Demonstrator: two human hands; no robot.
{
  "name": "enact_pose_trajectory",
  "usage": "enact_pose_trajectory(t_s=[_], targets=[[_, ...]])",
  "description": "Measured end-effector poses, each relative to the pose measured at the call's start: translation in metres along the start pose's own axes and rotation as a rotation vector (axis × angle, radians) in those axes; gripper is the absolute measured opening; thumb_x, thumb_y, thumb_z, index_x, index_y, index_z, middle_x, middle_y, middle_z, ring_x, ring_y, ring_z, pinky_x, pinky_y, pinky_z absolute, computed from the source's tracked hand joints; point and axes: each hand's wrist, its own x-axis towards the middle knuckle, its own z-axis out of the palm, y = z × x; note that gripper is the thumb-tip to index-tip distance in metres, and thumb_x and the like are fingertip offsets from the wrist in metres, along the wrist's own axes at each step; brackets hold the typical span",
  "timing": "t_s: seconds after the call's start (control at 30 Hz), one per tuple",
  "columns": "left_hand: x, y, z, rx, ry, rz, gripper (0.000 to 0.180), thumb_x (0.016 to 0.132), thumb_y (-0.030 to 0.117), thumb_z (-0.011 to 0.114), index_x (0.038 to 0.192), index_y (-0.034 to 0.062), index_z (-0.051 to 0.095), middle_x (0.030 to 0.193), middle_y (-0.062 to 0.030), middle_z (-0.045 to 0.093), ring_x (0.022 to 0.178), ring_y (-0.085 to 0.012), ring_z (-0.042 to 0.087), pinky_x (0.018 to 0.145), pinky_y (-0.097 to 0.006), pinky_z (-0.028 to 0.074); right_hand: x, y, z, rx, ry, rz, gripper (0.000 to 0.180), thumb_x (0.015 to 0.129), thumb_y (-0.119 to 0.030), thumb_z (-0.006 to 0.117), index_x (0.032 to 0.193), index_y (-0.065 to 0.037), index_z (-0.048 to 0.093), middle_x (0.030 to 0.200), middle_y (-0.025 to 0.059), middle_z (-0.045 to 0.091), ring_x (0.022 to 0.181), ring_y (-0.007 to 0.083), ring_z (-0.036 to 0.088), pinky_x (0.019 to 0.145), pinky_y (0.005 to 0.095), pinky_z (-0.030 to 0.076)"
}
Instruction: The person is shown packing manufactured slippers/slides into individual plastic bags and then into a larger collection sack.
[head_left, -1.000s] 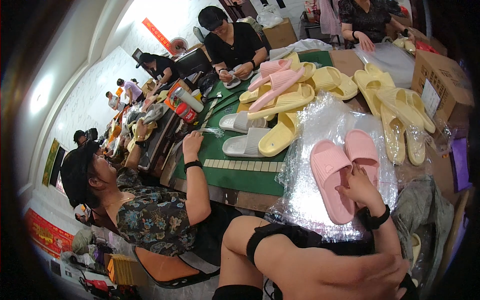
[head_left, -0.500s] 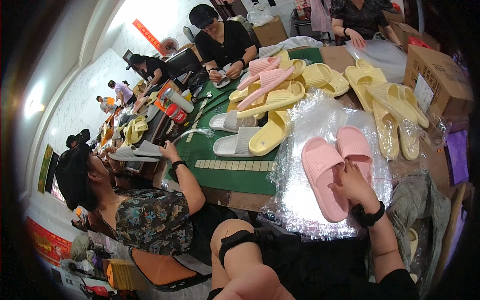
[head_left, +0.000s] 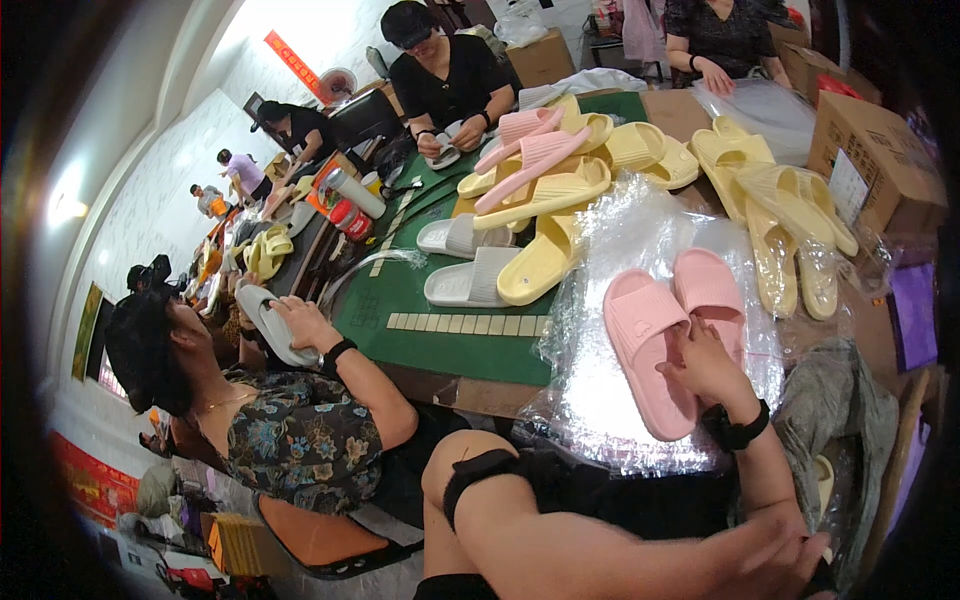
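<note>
A pair of pink slide slippers (head_left: 640, 320) lies side by side on a stack of clear plastic bags (head_left: 580, 400). My right hand (head_left: 708, 362) rests on the pair, fingers spread, with the thumb over the left slipper's footbed and the fingertips by the right slipper (head_left: 708, 280). It wears a black band at the wrist. My left forearm crosses the lower edge, and my left hand (head_left: 790, 550) reaches my right forearm near the lower right; its blurred fingers cannot be made out. Grey slippers (head_left: 470, 280) and yellow slippers (head_left: 540, 265) stand left of the bags.
A heap of yellow and pink slippers (head_left: 550, 160) fills the table's middle. Bagged yellow slippers (head_left: 790, 220) and a cardboard box (head_left: 875, 150) are at the right. A green mat (head_left: 450, 360) covers the left. A co-worker (head_left: 300, 430) sits at left holding a grey slipper; others work beyond.
My left arm has swung across the lower edge to the right, its hand now against my right forearm. The left co-worker has turned the grey slipper upright. My right hand stays in place.
</note>
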Motion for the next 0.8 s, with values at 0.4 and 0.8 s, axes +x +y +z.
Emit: enact_pose_trajectory(t_s=[0.4, 0.8], targets=[[-0.003, 0.0, -0.038, 0.744, 0.003, 0.417, 0.026, 0.089, 0.015, 0.055, 0.073, 0.0255, 0.073, 0.084, 0.014, 0.07, 0.102, -0.0008, 0.054, 0.109, -0.031, 0.019, 0.006, 0.034, 0.039, 0.029, 0.032, -0.003, 0.076, 0.082, -0.042, 0.063, 0.132, 0.01, 0.039, 0.136, 0.0377, 0.032, 0.131, 0.0481, 0.028, 0.107, 0.0536, 0.027], [-0.158, -0.036, -0.029, 0.062, -0.815, -0.497, 0.036, 0.072, 0.006, 0.064, 0.108, 0.0021, 0.063, 0.106, -0.0085, 0.059, 0.1, -0.0269, 0.056, 0.084, -0.036, 0.047, 0.0, 0.036, 0.013, 0.103, 0.05, -0.064, 0.075, 0.078, -0.043, 0.066, 0.125, 0.009, 0.043, 0.127, 0.0377, 0.038, 0.12, 0.0495, 0.04, 0.102, 0.0485, 0.034]])
